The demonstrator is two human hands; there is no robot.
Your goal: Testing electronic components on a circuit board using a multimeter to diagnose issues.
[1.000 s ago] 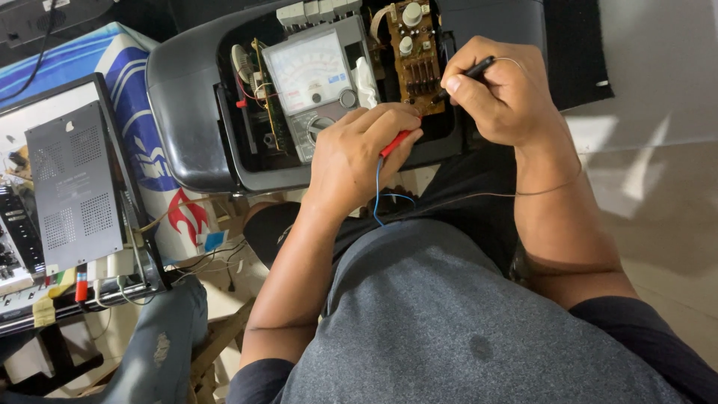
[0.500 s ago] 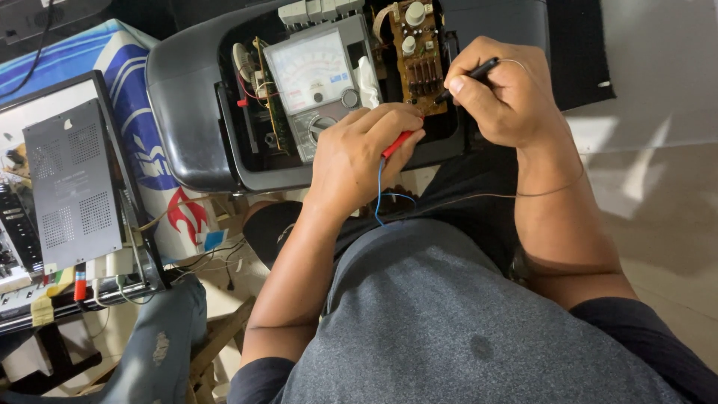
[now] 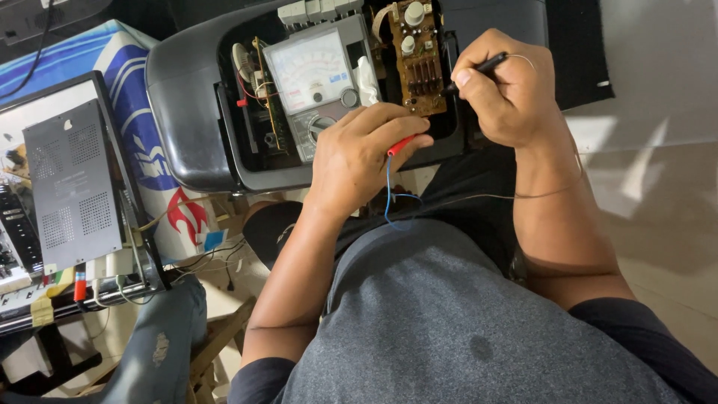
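Probes, 2 pcs, both in hand, both at opened dark-grey appliance casing (image 3: 187, 112) lying across person's lap.

Item 1: red probe (image 3: 402, 144), thin blue lead (image 3: 388, 194) hanging off it. Held by left hand (image 3: 359, 153), fingers closed around it, thumb side up; tip end hidden behind fingers, pointed toward lower edge of casing opening.

Item 2: black probe (image 3: 479, 69), pen grip in right hand (image 3: 508, 90), fingers pinched narrow on shaft. Tip at right edge of brown circuit board (image 3: 416, 60); actual contact pt too small to tell. Thin wire (image 3: 479, 198) runs under right forearm.

Item 3: analog meter (image 3: 318, 82), grey body, white dial face, set inside casing opening just left of board. Needle reading not legible.

Item 4: circuit board, upright-ish in casing, white round caps at top, row of dark components mid-board.

Change vs. prior 1 s: very little. Both hands at same spots, right hand shifted only slightly along board edge, left hand unmoved, meter and casing not displaced. Judgement: probes being held steady on test pts rather than relocated, i.e. a reading in progress, no new pt chosen.

Surroundings: grey perforated metal box (image 3: 71, 187) w/ cables on table at left; blue-and-white printed sack (image 3: 142, 97) behind casing; person's grey shirt (image 3: 449, 322) fills lower frame; worn denim knee (image 3: 161, 344) lower left, whose it is unclear.
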